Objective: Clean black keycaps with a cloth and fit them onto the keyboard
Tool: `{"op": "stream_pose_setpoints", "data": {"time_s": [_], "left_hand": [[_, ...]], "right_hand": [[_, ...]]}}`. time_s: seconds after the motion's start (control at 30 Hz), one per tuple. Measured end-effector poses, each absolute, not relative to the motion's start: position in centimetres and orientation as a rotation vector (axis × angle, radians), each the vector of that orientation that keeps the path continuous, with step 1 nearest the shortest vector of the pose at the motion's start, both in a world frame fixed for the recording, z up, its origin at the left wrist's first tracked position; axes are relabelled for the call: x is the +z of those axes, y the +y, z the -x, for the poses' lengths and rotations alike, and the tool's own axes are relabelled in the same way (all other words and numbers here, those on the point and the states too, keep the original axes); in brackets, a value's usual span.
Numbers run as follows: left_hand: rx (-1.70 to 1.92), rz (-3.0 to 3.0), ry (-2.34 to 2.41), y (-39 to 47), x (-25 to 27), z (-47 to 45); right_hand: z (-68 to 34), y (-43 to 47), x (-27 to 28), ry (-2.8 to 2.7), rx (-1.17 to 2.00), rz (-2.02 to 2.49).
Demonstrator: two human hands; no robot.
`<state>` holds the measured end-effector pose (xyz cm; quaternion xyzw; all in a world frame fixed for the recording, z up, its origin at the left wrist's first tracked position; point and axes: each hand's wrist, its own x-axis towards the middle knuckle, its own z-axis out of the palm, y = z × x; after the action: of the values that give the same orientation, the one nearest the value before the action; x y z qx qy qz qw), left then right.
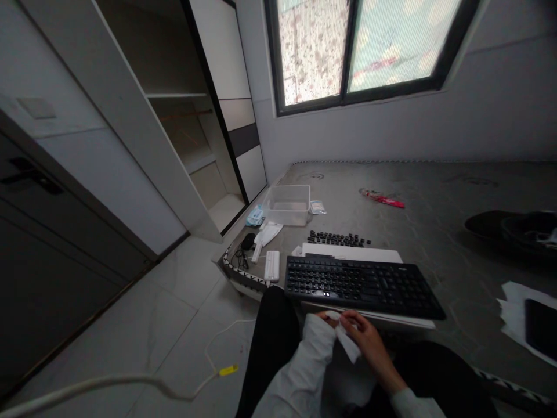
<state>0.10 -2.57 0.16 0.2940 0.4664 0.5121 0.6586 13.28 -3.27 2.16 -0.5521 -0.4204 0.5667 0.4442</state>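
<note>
In the head view, my right hand pinches a crumpled white tissue or wipe above my lap. My left hand is closed on the same white piece, its fingers largely hidden by the sleeve and the tissue. Just beyond both hands lies a black keyboard, resting on a white box or board. Many of its left-hand keys look stripped of their caps. Behind it, loose black keycaps are laid out in rows.
A clear plastic bin stands at the back left, with a blue packet beside it. A white power bank-like block and black mouse lie left. A red tool or package is farther back. A dark phone lies right.
</note>
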Motion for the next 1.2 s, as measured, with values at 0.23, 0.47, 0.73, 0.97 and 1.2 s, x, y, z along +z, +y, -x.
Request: {"op": "stream_pose_setpoints", "data": {"time_s": [0.23, 0.47, 0.73, 0.97, 1.2], "left_hand": [[1.124, -0.795, 1.154, -2.6, -0.5, 1.0], [1.147, -0.816, 1.340, -2.5, -0.3, 1.4], [1.291, -0.905, 1.357, -3.1, 2.3, 1.2], [1.232, -0.814, 1.290, -2.9, 2.6, 0.5], [1.224, -0.905, 1.162, -3.0, 1.5, 0.2]], "right_hand": [[-13.5, -3.5, 1.1, -1.019, 1.461, 1.319], [-13.2, -3.7, 2.2, -1.066, 1.425, 1.279], [-12.8, -4.2, 2.4, -1.113, 1.385, 1.279], [-13.6, -4.1, 1.9, -1.116, 1.201, 1.472], [-14.2, -4.0, 2.4, -1.167, 1.089, 1.434]]}}
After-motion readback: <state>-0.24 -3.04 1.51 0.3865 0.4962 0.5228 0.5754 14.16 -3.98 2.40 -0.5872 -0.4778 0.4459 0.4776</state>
